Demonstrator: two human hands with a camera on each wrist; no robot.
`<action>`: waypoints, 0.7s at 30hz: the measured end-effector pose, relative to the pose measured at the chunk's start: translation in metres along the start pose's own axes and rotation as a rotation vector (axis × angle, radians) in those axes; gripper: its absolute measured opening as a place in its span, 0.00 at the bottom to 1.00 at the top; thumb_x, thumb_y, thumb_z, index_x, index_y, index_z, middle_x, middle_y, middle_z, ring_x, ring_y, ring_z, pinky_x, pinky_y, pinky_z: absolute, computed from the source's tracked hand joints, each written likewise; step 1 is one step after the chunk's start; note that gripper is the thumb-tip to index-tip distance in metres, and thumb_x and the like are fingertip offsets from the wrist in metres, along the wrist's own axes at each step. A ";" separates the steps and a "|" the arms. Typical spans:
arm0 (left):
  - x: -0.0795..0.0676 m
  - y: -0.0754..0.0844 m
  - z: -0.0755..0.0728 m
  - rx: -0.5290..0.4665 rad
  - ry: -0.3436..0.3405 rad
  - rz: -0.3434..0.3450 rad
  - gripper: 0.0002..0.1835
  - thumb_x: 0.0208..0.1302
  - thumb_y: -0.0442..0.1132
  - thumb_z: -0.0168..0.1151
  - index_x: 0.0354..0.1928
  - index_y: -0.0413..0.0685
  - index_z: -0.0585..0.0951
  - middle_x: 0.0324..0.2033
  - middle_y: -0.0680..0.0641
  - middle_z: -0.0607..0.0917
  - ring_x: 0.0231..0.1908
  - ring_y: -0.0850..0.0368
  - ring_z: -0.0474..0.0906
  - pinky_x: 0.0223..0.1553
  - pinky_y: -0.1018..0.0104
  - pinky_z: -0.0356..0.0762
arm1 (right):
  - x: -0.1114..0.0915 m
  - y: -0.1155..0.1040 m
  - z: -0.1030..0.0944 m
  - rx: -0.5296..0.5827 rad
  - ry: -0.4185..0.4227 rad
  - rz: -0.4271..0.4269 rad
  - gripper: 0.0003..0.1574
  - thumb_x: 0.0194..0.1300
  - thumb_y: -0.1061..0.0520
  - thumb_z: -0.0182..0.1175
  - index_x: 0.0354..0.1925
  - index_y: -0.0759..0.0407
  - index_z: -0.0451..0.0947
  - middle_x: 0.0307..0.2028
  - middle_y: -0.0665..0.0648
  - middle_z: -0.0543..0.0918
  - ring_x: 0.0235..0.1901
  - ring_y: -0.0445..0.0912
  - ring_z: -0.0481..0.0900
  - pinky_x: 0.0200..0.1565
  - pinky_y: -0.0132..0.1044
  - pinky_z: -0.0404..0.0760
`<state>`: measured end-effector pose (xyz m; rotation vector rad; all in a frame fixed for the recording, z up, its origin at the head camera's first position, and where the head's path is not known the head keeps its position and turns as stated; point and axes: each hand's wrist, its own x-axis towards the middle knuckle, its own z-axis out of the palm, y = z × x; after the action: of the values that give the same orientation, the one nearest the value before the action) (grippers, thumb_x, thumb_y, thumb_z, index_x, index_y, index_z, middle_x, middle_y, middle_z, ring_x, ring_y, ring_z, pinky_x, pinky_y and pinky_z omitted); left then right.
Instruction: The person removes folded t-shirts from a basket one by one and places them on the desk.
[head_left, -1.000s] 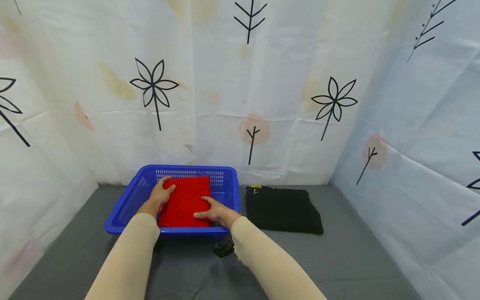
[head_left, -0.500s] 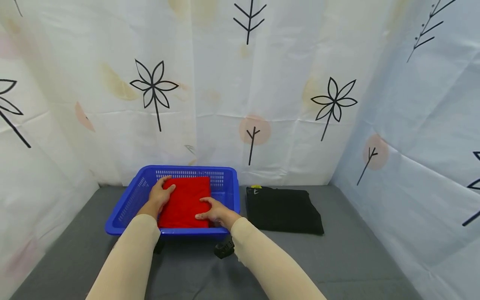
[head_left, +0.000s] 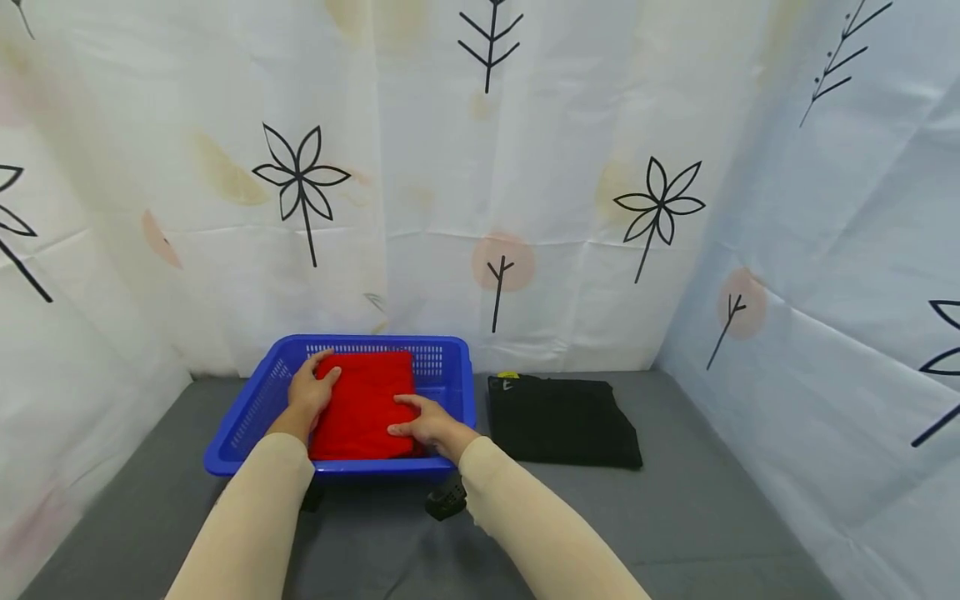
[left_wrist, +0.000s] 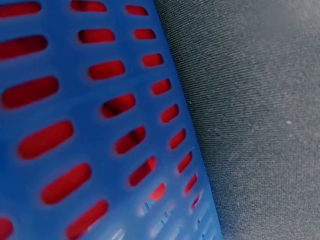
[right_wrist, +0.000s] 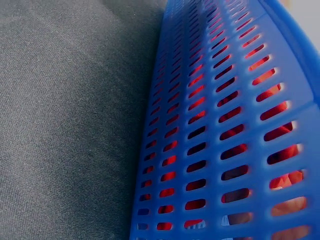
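Note:
A folded red cloth [head_left: 363,408] lies inside a blue perforated plastic basket [head_left: 442,346]. My left hand [head_left: 311,392] holds its left side, thumb over the top and fingers at the far left edge. At the right edge, my right hand [head_left: 431,423] grips the cloth with thumb and forefinger on top; its other fingers are mostly hidden. Through slots in the basket wall [left_wrist: 75,95], the left wrist view shows red cloth. The right wrist view has the basket wall [right_wrist: 207,120] too, with red cloth and bits of fingers behind the slots.
A folded black garment [head_left: 562,421] with a small white logo and a yellow tag lies right of the basket on the grey tabletop [head_left: 600,508]. A printed white curtain [head_left: 435,192] stands behind and along both sides.
The head view has shifted slightly, so everything sits a little further left and lower. Both hands stay on the red cloth, which barely moves in the basket.

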<state>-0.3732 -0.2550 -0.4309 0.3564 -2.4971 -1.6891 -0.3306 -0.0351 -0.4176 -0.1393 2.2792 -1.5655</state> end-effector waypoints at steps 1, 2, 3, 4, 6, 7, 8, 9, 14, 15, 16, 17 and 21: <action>-0.001 0.000 -0.001 0.002 0.002 0.002 0.29 0.78 0.41 0.46 0.77 0.54 0.56 0.76 0.36 0.52 0.71 0.33 0.54 0.68 0.36 0.58 | 0.000 0.000 0.000 0.007 0.000 -0.001 0.36 0.59 0.62 0.69 0.65 0.49 0.74 0.59 0.61 0.73 0.47 0.52 0.74 0.53 0.43 0.81; -0.002 0.001 -0.001 0.006 0.007 0.006 0.29 0.78 0.41 0.46 0.77 0.54 0.56 0.76 0.36 0.52 0.71 0.33 0.54 0.68 0.36 0.58 | 0.000 0.000 0.000 0.015 -0.001 -0.005 0.36 0.59 0.62 0.69 0.65 0.49 0.74 0.59 0.61 0.73 0.47 0.52 0.74 0.53 0.43 0.81; -0.003 0.001 -0.001 0.008 0.010 0.010 0.29 0.78 0.41 0.46 0.77 0.54 0.55 0.76 0.36 0.52 0.71 0.32 0.54 0.68 0.36 0.58 | 0.000 0.000 0.000 0.022 -0.004 -0.008 0.36 0.59 0.62 0.69 0.65 0.49 0.74 0.59 0.61 0.73 0.47 0.51 0.74 0.53 0.44 0.81; -0.003 0.001 -0.001 0.009 0.014 0.013 0.29 0.78 0.41 0.46 0.77 0.54 0.55 0.76 0.37 0.53 0.70 0.32 0.54 0.68 0.36 0.58 | 0.000 0.000 0.000 0.030 -0.006 -0.012 0.35 0.60 0.62 0.68 0.65 0.49 0.74 0.59 0.61 0.73 0.47 0.51 0.75 0.53 0.44 0.81; -0.003 0.003 -0.002 0.010 0.023 0.018 0.30 0.78 0.42 0.46 0.77 0.54 0.55 0.76 0.37 0.52 0.71 0.32 0.54 0.68 0.36 0.57 | 0.000 0.000 -0.001 0.033 -0.012 -0.027 0.35 0.61 0.62 0.67 0.66 0.49 0.73 0.61 0.61 0.72 0.49 0.52 0.74 0.56 0.46 0.79; -0.004 0.003 -0.002 0.010 0.028 0.019 0.30 0.78 0.42 0.46 0.77 0.54 0.55 0.76 0.37 0.52 0.71 0.33 0.53 0.68 0.36 0.57 | 0.000 0.000 -0.001 0.040 -0.017 -0.034 0.35 0.62 0.62 0.67 0.66 0.50 0.73 0.62 0.61 0.72 0.49 0.53 0.75 0.56 0.47 0.79; -0.003 0.004 -0.003 0.011 0.036 0.020 0.30 0.78 0.42 0.47 0.77 0.55 0.55 0.76 0.38 0.52 0.72 0.33 0.53 0.69 0.36 0.56 | 0.000 0.000 -0.002 0.041 -0.020 -0.044 0.35 0.62 0.62 0.66 0.67 0.50 0.72 0.63 0.62 0.71 0.51 0.53 0.74 0.58 0.48 0.77; -0.004 0.005 -0.003 0.008 0.045 0.022 0.30 0.77 0.42 0.47 0.77 0.55 0.56 0.76 0.39 0.52 0.72 0.34 0.52 0.69 0.37 0.55 | 0.000 0.000 -0.002 0.045 -0.024 -0.051 0.35 0.63 0.62 0.65 0.67 0.50 0.72 0.65 0.62 0.70 0.53 0.53 0.73 0.60 0.50 0.76; -0.005 0.013 -0.003 -0.015 0.079 0.034 0.30 0.76 0.44 0.50 0.77 0.59 0.58 0.77 0.41 0.49 0.75 0.36 0.45 0.71 0.37 0.49 | 0.000 -0.002 -0.006 0.083 -0.037 -0.061 0.34 0.64 0.60 0.65 0.68 0.50 0.70 0.65 0.62 0.68 0.52 0.53 0.73 0.58 0.50 0.77; -0.006 0.015 -0.003 -0.020 0.081 0.037 0.30 0.76 0.44 0.50 0.77 0.60 0.58 0.77 0.41 0.48 0.75 0.36 0.44 0.72 0.37 0.48 | 0.000 -0.003 -0.006 0.092 -0.037 -0.056 0.34 0.64 0.59 0.65 0.68 0.50 0.70 0.64 0.62 0.69 0.50 0.53 0.74 0.55 0.48 0.80; -0.006 0.016 -0.002 -0.025 0.081 0.039 0.30 0.76 0.45 0.50 0.77 0.60 0.57 0.77 0.41 0.48 0.75 0.36 0.43 0.72 0.37 0.47 | 0.000 -0.004 -0.007 0.099 -0.034 -0.051 0.34 0.64 0.58 0.65 0.68 0.49 0.70 0.63 0.62 0.70 0.48 0.53 0.75 0.53 0.47 0.81; -0.006 0.019 -0.001 -0.027 0.083 0.042 0.30 0.76 0.45 0.50 0.77 0.60 0.57 0.77 0.40 0.48 0.75 0.36 0.43 0.72 0.37 0.47 | -0.001 -0.004 -0.008 0.101 -0.029 -0.050 0.34 0.65 0.58 0.64 0.68 0.49 0.70 0.62 0.62 0.71 0.46 0.52 0.76 0.51 0.46 0.83; -0.006 0.025 0.002 -0.012 0.101 0.052 0.30 0.76 0.43 0.49 0.77 0.57 0.58 0.76 0.39 0.51 0.75 0.36 0.42 0.73 0.38 0.40 | -0.004 -0.004 -0.012 0.149 -0.012 -0.047 0.33 0.65 0.57 0.63 0.67 0.48 0.70 0.59 0.61 0.72 0.41 0.51 0.79 0.44 0.44 0.85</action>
<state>-0.3708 -0.2429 -0.4079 0.3621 -2.4024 -1.6240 -0.3318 -0.0251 -0.4092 -0.1633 2.1553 -1.7472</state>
